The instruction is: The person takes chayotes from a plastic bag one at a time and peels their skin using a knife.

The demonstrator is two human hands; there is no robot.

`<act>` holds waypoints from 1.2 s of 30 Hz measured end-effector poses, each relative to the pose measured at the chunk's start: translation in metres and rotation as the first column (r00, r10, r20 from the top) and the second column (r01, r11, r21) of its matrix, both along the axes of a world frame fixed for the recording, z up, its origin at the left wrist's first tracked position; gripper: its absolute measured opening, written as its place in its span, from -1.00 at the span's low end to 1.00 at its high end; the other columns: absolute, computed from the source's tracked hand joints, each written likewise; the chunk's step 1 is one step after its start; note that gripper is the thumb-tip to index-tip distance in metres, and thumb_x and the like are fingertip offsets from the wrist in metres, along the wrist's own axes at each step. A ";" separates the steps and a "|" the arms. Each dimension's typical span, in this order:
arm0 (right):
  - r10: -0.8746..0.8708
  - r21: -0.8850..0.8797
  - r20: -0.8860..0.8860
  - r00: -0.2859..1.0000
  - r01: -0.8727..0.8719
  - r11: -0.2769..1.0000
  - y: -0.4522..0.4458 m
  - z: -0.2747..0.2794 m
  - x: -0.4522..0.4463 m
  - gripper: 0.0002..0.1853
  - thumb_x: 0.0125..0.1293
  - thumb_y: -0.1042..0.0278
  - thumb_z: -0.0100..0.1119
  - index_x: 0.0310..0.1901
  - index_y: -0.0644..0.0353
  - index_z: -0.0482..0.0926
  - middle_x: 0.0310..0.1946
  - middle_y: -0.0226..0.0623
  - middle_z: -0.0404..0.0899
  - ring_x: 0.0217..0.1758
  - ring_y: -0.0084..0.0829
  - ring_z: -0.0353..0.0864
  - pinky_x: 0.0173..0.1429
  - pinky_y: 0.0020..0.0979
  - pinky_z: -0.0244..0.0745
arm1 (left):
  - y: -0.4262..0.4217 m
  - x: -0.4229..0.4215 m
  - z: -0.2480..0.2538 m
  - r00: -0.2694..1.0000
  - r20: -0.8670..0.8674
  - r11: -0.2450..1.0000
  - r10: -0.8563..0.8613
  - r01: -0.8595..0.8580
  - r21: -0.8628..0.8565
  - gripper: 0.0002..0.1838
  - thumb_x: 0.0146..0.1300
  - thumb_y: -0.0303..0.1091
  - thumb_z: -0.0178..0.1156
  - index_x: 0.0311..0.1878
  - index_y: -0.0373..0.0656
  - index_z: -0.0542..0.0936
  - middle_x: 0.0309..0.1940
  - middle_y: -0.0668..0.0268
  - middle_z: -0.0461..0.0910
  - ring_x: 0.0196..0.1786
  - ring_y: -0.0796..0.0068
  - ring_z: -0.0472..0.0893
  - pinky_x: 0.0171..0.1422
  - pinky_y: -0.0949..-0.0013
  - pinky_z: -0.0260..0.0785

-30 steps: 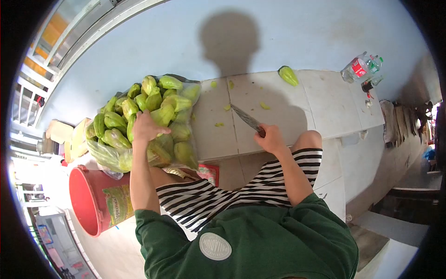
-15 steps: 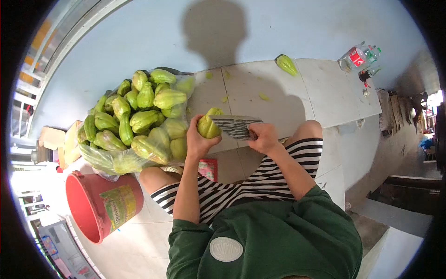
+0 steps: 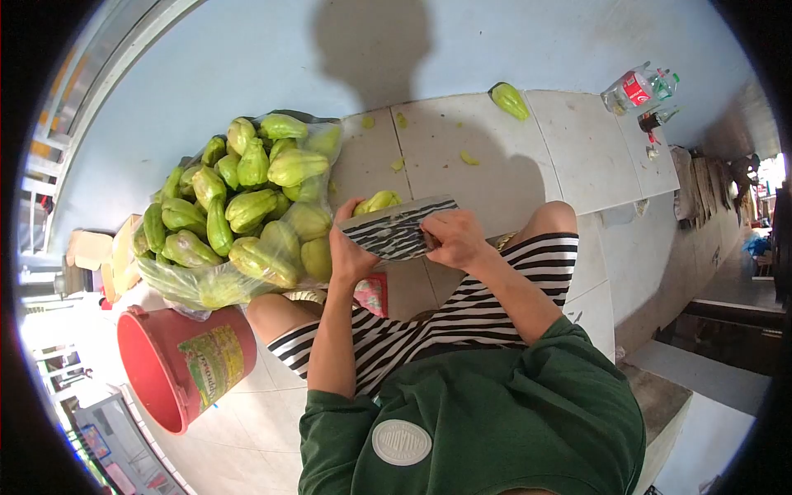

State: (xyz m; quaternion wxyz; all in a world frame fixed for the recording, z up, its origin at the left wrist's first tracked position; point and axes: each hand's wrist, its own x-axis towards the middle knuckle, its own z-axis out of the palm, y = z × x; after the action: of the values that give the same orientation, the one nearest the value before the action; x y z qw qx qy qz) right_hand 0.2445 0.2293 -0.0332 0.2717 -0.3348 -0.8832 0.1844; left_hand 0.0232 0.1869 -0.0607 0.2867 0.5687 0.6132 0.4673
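A green chayote (image 3: 379, 201) is in my left hand (image 3: 350, 250), whose fingers wrap round it, partly hidden behind the blade. My right hand (image 3: 454, 238) grips the handle of a wide knife (image 3: 396, 229). The broad, streaked face of the blade lies across the near side of the chayote; its cutting edge against the fruit cannot be made out. To the left, a clear plastic bag (image 3: 318, 190) lies open, full of several green chayotes (image 3: 251, 210). Small green scraps (image 3: 469, 157) are scattered on the tiled ledge (image 3: 495, 186) beyond my hands.
One chayote (image 3: 510, 101) lies by the wall at the back. Plastic bottles (image 3: 634, 91) and a dark bottle (image 3: 652, 121) stand at the ledge's far right. A red bucket (image 3: 153, 371) is at the lower left, near cardboard boxes (image 3: 124, 256).
My left hand has come from the bag to the middle, taking hold of a chayote. The knife has moved left and turned, its blade now over the fruit.
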 end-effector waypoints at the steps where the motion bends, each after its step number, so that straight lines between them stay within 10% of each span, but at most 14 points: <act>1: 0.016 -0.007 -0.048 0.999 -0.016 1.000 0.001 0.001 0.000 -0.73 -0.27 0.33 0.31 -0.45 0.12 0.48 -0.58 -0.35 0.51 -0.50 -0.26 0.55 -0.41 -0.26 0.43 | 0.000 0.000 0.001 1.000 -0.025 1.000 0.001 -0.001 0.018 -0.22 -0.24 -0.31 0.53 0.14 -0.32 0.46 -0.02 0.02 0.56 0.03 0.13 0.58 0.18 0.26 0.39; 18: 0.020 0.030 -0.066 0.998 -0.018 0.999 0.006 0.001 0.002 -0.72 -0.33 0.33 0.31 -0.52 0.16 0.44 -0.64 -0.29 0.46 -0.60 -0.20 0.47 -0.50 -0.24 0.36 | 0.005 0.003 0.007 0.999 0.054 1.000 0.003 -0.003 -0.009 -0.26 -0.24 -0.38 0.48 0.13 -0.26 0.46 -0.07 0.10 0.55 0.01 0.20 0.55 0.20 0.25 0.37; 26: -0.223 -0.245 0.169 0.960 0.260 0.934 0.037 -0.012 0.016 -0.78 0.08 0.26 0.27 -0.41 0.27 0.56 -0.62 -0.07 0.54 -0.52 -0.07 0.58 -0.38 -0.13 0.44 | 0.000 0.000 0.019 0.989 0.142 0.997 -0.030 0.040 -0.070 -0.13 -0.35 -0.34 0.49 0.19 -0.31 0.44 -0.08 0.22 0.56 -0.01 0.34 0.57 0.16 0.30 0.42; 30: -0.310 -0.344 -0.026 0.950 0.282 0.896 0.034 -0.020 0.010 -0.77 0.07 0.29 0.24 -0.43 0.33 0.54 -0.65 0.00 0.47 -0.60 -0.11 0.51 -0.40 -0.19 0.40 | 0.001 -0.010 -0.001 0.774 0.633 0.949 -0.001 0.200 -0.243 -0.28 -0.03 -0.27 0.35 0.26 -0.25 0.40 0.02 0.23 0.54 0.06 0.27 0.56 0.21 0.23 0.41; 32: -0.413 -0.461 0.015 0.911 0.373 0.805 0.033 -0.022 0.012 -0.75 0.08 0.30 0.22 -0.44 0.38 0.52 -0.68 0.00 0.41 -0.67 -0.21 0.38 -0.45 -0.23 0.35 | 0.004 -0.005 -0.004 0.400 0.897 0.947 0.189 0.167 -0.274 -0.30 0.22 -0.01 0.23 0.32 -0.24 0.35 0.17 0.19 0.48 0.20 0.21 0.50 0.30 0.09 0.37; 36: -0.410 -0.424 -0.041 0.911 0.356 0.833 0.025 -0.016 0.012 -0.74 0.09 0.30 0.21 -0.46 0.39 0.51 -0.71 -0.03 0.38 -0.69 -0.26 0.29 -0.47 -0.27 0.31 | 0.011 -0.013 0.028 0.039 0.999 0.977 -0.035 0.210 0.026 -0.15 0.33 0.36 -0.10 0.42 -0.18 0.24 0.31 0.14 0.39 0.30 0.04 0.43 0.36 -0.11 0.30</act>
State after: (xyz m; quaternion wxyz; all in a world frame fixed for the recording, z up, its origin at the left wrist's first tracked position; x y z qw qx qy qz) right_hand 0.2564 0.2548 -0.0489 0.2845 -0.5413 -0.7204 0.3273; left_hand 0.0100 0.1974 -0.0325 0.7036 0.1208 0.2243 0.6633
